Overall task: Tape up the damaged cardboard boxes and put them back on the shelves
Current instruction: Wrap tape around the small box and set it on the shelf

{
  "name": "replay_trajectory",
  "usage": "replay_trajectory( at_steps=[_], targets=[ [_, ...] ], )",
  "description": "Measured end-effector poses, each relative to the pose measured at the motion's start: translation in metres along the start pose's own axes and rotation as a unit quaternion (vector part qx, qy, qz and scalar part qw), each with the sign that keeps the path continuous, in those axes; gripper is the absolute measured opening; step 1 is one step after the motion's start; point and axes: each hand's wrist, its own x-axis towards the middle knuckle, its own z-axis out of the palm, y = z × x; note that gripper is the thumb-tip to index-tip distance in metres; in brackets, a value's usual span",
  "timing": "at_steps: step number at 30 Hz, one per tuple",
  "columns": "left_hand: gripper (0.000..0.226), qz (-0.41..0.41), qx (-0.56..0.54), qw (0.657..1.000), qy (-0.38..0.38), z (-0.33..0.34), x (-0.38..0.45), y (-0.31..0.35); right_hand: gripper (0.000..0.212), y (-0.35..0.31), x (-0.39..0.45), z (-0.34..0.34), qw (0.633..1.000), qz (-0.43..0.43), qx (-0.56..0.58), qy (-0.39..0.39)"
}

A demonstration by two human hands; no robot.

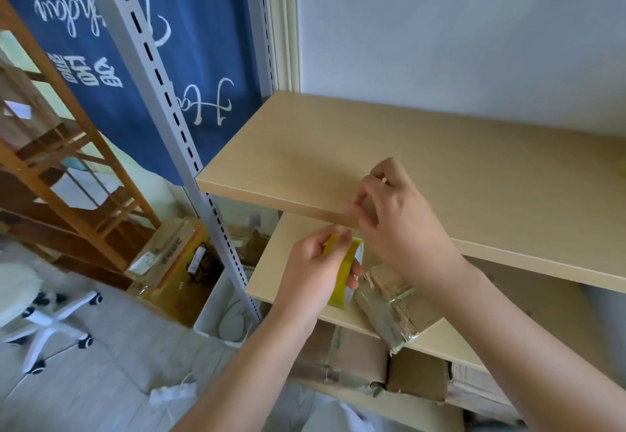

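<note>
While left hand (313,262) grips tape roll (345,272), right hand (396,218) pinching above

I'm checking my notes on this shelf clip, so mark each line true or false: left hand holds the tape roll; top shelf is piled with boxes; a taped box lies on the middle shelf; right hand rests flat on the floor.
1. The left hand holds the tape roll. True.
2. The top shelf is piled with boxes. False: no boxes show on it.
3. A taped box lies on the middle shelf. True.
4. The right hand rests flat on the floor. False: it is raised by the top shelf's front edge, fingers pinching.
</note>
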Motion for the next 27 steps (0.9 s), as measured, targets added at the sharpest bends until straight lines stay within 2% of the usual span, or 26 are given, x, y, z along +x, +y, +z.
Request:
replay_trajectory(
  at_steps=[2,5,6,7,9,11,12,14,16,17,19,21,22,23,25,26,27],
  targets=[
    [0.019,0.011,0.007,1.000,-0.014,-0.002,0.003,-0.003,0.033,0.004,-0.002,0.001,1.000,0.028,0.011,0.006],
    [0.022,0.032,0.015,0.999,-0.030,-0.003,0.008,-0.008,0.086,0.016,0.003,-0.004,0.991,0.133,-0.011,-0.009],
    [0.022,0.040,0.017,0.999,-0.032,-0.003,0.009,-0.010,0.092,0.019,0.006,-0.005,0.987,0.163,-0.008,-0.009],
    [0.021,0.050,0.019,0.998,-0.030,-0.002,0.010,-0.011,0.088,0.020,0.006,-0.006,0.984,0.179,-0.006,0.007],
    [0.026,0.079,0.049,0.996,-0.009,-0.001,0.012,-0.016,0.060,0.018,-0.002,-0.009,0.979,0.165,0.007,0.117],
    [0.028,0.119,0.128,0.984,0.024,-0.005,0.014,-0.024,0.025,0.019,-0.027,-0.009,0.965,0.062,0.037,0.253],
    [0.028,0.126,0.152,0.980,0.040,-0.006,0.013,-0.029,0.016,0.023,-0.046,-0.007,0.958,-0.004,0.041,0.283],
    [0.042,0.098,0.123,0.984,0.087,-0.004,0.010,-0.037,0.014,0.032,-0.083,-0.003,0.962,-0.107,0.008,0.250],
    [0.059,0.052,0.033,0.986,0.152,-0.002,0.013,-0.050,0.015,0.039,-0.109,0.002,0.969,-0.157,-0.026,0.187],
    [0.054,0.038,-0.014,0.982,0.184,0.000,0.016,-0.058,0.017,0.041,-0.117,0.006,0.972,-0.168,-0.024,0.163],
    [0.025,0.022,-0.037,0.967,0.253,-0.002,0.023,-0.079,0.019,0.046,-0.127,0.016,0.978,-0.168,-0.017,0.123],
    [0.019,-0.049,0.015,0.964,0.260,-0.004,0.028,-0.107,0.021,0.062,-0.133,0.032,0.992,-0.089,-0.058,0.068],
    [0.018,-0.094,0.083,0.967,0.221,-0.003,0.031,-0.123,0.023,0.076,-0.135,0.042,0.996,0.008,-0.082,0.022],
    [0.015,-0.122,0.165,0.964,0.166,0.000,0.034,-0.138,0.034,0.093,-0.138,0.053,0.985,0.135,-0.099,-0.038],
    [0.016,-0.104,0.299,0.946,0.073,0.013,0.044,-0.158,0.080,0.125,-0.148,0.070,0.916,0.370,-0.062,-0.141],
    [0.031,-0.077,0.351,0.932,0.042,0.022,0.053,-0.161,0.099,0.135,-0.154,0.080,0.888,0.432,-0.021,-0.159],
    [0.049,-0.059,0.396,0.916,0.015,0.031,0.062,-0.162,0.111,0.141,-0.160,0.090,0.876,0.455,0.002,-0.158]
  ],
)
